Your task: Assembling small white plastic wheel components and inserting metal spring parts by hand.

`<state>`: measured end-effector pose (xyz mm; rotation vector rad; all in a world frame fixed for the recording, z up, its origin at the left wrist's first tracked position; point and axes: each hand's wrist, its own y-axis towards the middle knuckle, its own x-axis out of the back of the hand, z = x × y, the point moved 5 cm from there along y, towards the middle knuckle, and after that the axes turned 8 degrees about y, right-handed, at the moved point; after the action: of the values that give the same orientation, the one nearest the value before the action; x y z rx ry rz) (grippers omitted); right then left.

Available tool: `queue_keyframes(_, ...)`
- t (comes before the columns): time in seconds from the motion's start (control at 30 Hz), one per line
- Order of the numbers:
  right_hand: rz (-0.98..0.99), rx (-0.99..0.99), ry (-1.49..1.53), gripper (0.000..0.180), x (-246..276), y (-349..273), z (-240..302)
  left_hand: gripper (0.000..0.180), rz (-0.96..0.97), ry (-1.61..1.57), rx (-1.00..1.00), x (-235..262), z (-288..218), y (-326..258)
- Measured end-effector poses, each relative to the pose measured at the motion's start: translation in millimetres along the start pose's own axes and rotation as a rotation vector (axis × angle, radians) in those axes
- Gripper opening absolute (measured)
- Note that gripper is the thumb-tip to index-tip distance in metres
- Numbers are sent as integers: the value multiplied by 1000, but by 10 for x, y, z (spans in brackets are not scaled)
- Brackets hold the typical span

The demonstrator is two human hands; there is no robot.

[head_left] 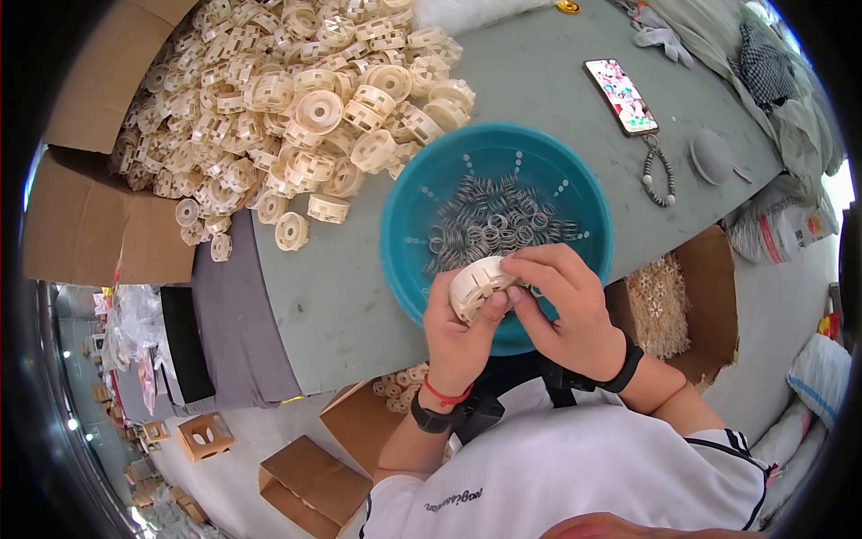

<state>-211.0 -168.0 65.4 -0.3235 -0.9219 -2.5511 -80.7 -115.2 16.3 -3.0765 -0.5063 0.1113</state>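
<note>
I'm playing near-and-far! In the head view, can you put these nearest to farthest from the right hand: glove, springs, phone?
From the right hand:
1. Springs, inside the bowl
2. Phone, beyond the bowl, rightward
3. Glove, past the phone

1. Tabletop (pixel 350 314): grey-green, scuffed, flat.
2. Floor (pixel 250 433): pale grey, smooth.
3. Cloth (pixel 238 319): grey, beside the tabletop's left edge.
4. Lights (pixel 73 423): small, white, far left.
5. Bright patch (pixel 840 186): white glare, right rim; source unclear.
6. Sacks (pixel 820 377): whitish, right-hand floor.
</note>
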Motion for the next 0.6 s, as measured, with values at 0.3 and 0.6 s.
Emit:
queue_keyframes(0.3, -4, -419, 511, 20, -23, -82, -244, 34, 91, -371, 40, -45, -75, 117)
queue_keyframes(0.6, -156, -431, 624, 12, 80, -106, -372, 10, -183, 553, -487, 198, -182, 121)
